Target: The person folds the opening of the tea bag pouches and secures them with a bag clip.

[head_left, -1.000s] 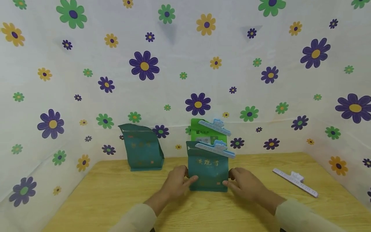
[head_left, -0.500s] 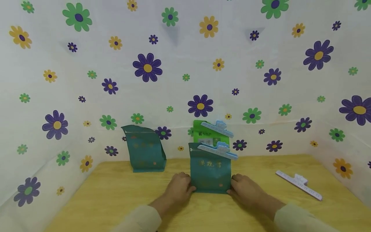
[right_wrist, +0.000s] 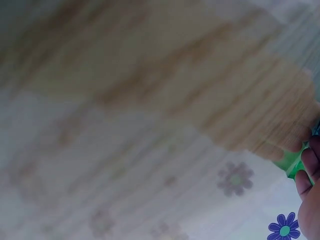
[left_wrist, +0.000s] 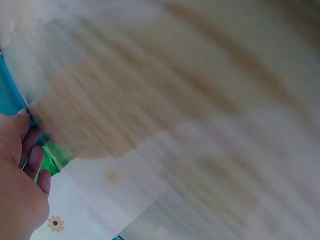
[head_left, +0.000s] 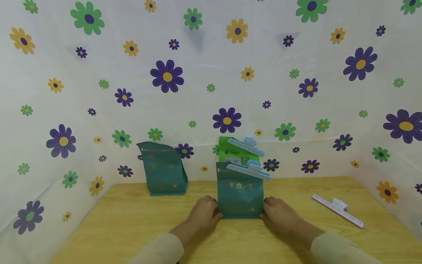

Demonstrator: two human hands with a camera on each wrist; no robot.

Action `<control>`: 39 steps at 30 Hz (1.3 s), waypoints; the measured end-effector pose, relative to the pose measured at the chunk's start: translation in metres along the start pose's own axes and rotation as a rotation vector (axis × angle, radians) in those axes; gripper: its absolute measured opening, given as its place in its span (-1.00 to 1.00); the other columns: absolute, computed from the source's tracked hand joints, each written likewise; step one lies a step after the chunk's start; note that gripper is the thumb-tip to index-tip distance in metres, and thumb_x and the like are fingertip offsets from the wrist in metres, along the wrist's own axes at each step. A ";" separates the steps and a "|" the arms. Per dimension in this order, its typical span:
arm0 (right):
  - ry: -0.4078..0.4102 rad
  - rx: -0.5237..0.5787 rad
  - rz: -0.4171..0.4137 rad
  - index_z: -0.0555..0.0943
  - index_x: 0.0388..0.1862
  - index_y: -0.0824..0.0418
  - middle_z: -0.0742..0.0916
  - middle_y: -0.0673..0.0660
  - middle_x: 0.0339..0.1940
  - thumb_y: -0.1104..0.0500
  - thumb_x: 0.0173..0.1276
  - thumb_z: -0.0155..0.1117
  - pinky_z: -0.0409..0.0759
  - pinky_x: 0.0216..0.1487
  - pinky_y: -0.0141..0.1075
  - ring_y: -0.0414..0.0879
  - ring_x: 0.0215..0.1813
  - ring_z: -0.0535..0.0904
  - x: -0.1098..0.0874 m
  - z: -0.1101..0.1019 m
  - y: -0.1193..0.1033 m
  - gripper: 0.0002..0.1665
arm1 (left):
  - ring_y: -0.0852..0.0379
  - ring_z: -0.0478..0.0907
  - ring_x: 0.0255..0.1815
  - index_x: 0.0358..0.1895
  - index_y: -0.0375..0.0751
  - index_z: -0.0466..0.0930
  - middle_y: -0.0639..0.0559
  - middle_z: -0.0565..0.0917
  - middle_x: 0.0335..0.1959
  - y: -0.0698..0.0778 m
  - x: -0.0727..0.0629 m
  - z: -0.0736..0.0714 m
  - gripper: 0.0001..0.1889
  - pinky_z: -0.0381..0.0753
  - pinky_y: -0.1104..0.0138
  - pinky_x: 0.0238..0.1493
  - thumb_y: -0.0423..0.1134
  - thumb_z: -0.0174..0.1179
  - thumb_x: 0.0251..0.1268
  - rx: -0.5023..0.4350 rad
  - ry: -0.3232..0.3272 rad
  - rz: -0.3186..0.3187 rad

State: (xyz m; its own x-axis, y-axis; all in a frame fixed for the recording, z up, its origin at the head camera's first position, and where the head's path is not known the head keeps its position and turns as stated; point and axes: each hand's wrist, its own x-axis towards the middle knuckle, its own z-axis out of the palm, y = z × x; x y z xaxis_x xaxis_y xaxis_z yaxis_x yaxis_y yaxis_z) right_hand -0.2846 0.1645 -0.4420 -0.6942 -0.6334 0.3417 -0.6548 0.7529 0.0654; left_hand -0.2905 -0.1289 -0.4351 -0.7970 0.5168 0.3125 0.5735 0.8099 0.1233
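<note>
A teal tea pouch (head_left: 240,200) with gold characters stands upright on the table in the head view. A light-blue sealing clip (head_left: 248,171) sits aslant across its top. My left hand (head_left: 203,214) pinches the pouch's lower left corner, thumb in front. At the lower right corner, my right hand (head_left: 280,216) grips the pouch the same way. The left wrist view shows the thumb and fingers of the left hand (left_wrist: 22,170) at the pouch's blue-looking edge (left_wrist: 10,90). In the right wrist view only some fingers of the right hand (right_wrist: 310,175) show.
Right behind stands a bright green pouch (head_left: 227,146) with another blue clip (head_left: 246,146). A second teal pouch (head_left: 165,176), its top unclipped, stands at the back left. A pale lilac clip (head_left: 337,211) lies on the wooden table (head_left: 132,227) at right. Flowered sheeting (head_left: 197,102) encloses the back and sides.
Both thumbs have slid from the pouch's front face down to its bottom corners. The pouch has shifted very slightly right, and the view has moved a little.
</note>
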 end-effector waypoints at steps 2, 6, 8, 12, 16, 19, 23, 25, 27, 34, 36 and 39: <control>0.011 -0.020 0.010 0.61 -0.20 0.28 0.66 0.10 -0.28 0.10 0.37 0.34 0.58 -0.18 -0.17 -0.06 -0.24 0.57 0.002 0.001 0.001 -0.76 | 0.22 0.41 -0.41 -0.57 -0.12 0.59 0.13 0.60 -0.52 -0.001 0.002 -0.001 -0.74 0.43 0.32 -0.28 -0.16 0.41 0.22 -0.018 0.006 -0.011; 0.017 -0.029 0.031 0.61 -0.23 0.30 0.67 0.12 -0.29 0.11 0.35 0.37 0.59 -0.20 -0.16 -0.05 -0.25 0.57 0.004 0.002 0.001 -0.75 | 0.20 0.43 -0.41 -0.56 -0.14 0.60 0.11 0.62 -0.51 -0.002 0.005 0.000 -0.74 0.48 0.30 -0.26 -0.17 0.40 0.22 -0.006 0.026 0.003; 0.010 -0.024 0.039 0.61 -0.23 0.31 0.67 0.13 -0.29 0.11 0.34 0.37 0.59 -0.21 -0.15 -0.04 -0.26 0.57 0.004 0.002 0.000 -0.75 | 0.20 0.43 -0.42 -0.56 -0.14 0.61 0.11 0.62 -0.51 -0.003 0.006 0.001 -0.75 0.49 0.30 -0.26 -0.17 0.40 0.22 0.009 0.030 0.009; -0.002 -0.036 0.057 0.61 -0.21 0.33 0.67 0.15 -0.28 0.11 0.36 0.35 0.62 -0.17 -0.13 -0.03 -0.24 0.58 0.005 0.003 0.000 -0.73 | 0.18 0.43 -0.41 -0.56 -0.13 0.59 0.10 0.59 -0.52 -0.004 0.009 0.004 -0.74 0.50 0.28 -0.27 -0.16 0.39 0.23 0.040 0.033 0.002; -0.015 -0.041 0.078 0.61 -0.17 0.35 0.67 0.18 -0.25 0.11 0.39 0.34 0.62 -0.11 -0.10 0.00 -0.20 0.58 0.008 0.003 0.001 -0.71 | 0.15 0.45 -0.38 -0.52 -0.13 0.59 0.09 0.59 -0.50 -0.004 0.013 0.007 -0.75 0.51 0.25 -0.23 -0.14 0.36 0.27 0.064 0.014 -0.026; -0.032 -0.031 0.093 0.61 -0.13 0.38 0.68 0.20 -0.21 0.11 0.41 0.32 0.62 -0.09 -0.09 0.02 -0.17 0.57 0.009 0.003 0.002 -0.69 | 0.13 0.48 -0.36 -0.50 -0.13 0.60 0.08 0.60 -0.48 -0.004 0.015 0.008 -0.75 0.52 0.23 -0.20 -0.13 0.34 0.29 0.068 -0.002 -0.042; -0.026 -0.034 0.095 0.61 -0.12 0.39 0.67 0.21 -0.19 0.11 0.41 0.32 0.61 -0.09 -0.08 0.04 -0.15 0.55 0.010 0.005 0.006 -0.68 | 0.11 0.51 -0.34 -0.51 -0.12 0.58 0.07 0.58 -0.47 -0.004 0.019 0.010 -0.75 0.54 0.22 -0.16 -0.14 0.33 0.31 0.069 -0.007 -0.056; -0.014 -0.046 0.094 0.61 -0.12 0.39 0.67 0.21 -0.19 0.10 0.40 0.32 0.61 -0.10 -0.08 0.04 -0.14 0.55 0.011 0.006 0.007 -0.67 | 0.09 0.51 -0.33 -0.51 -0.12 0.58 0.07 0.58 -0.47 -0.004 0.021 0.010 -0.75 0.53 0.21 -0.15 -0.15 0.33 0.31 0.062 -0.002 -0.064; -0.006 -0.057 0.099 0.61 -0.11 0.39 0.67 0.21 -0.18 0.09 0.41 0.32 0.61 -0.09 -0.08 0.04 -0.14 0.56 0.012 0.007 0.009 -0.66 | 0.08 0.52 -0.33 -0.50 -0.12 0.59 0.07 0.59 -0.46 -0.003 0.024 0.010 -0.75 0.54 0.20 -0.15 -0.14 0.33 0.32 0.073 -0.001 -0.069; -0.035 -0.066 0.133 0.59 -0.10 0.37 0.66 0.20 -0.17 0.08 0.43 0.30 0.62 -0.08 -0.07 0.04 -0.12 0.56 0.015 0.008 0.012 -0.66 | 0.05 0.55 -0.30 -0.48 -0.13 0.60 0.05 0.61 -0.44 -0.003 0.030 0.014 -0.76 0.55 0.16 -0.14 -0.13 0.33 0.31 0.106 0.005 -0.088; -0.041 -0.074 0.142 0.59 -0.09 0.36 0.66 0.20 -0.16 0.07 0.43 0.30 0.62 -0.07 -0.07 0.04 -0.11 0.56 0.015 0.009 0.013 -0.66 | 0.06 0.54 -0.30 -0.47 -0.12 0.59 0.05 0.61 -0.43 -0.003 0.031 0.015 -0.76 0.54 0.17 -0.15 -0.12 0.33 0.32 0.110 0.000 -0.095; -0.044 -0.079 0.152 0.59 -0.10 0.35 0.66 0.20 -0.17 0.07 0.43 0.30 0.62 -0.06 -0.07 0.05 -0.11 0.56 0.016 0.010 0.013 -0.66 | 0.06 0.54 -0.28 -0.45 -0.11 0.59 0.05 0.62 -0.40 -0.003 0.032 0.017 -0.76 0.54 0.19 -0.16 -0.10 0.32 0.33 0.122 -0.011 -0.105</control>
State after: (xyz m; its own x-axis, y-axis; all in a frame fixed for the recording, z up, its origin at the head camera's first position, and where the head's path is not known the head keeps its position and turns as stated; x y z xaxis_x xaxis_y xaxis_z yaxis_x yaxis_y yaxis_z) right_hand -0.3067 0.1626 -0.4447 -0.7970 -0.5173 0.3118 -0.5173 0.8511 0.0898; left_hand -0.3208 -0.1105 -0.4415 -0.8538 0.4300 0.2935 0.4602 0.8869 0.0394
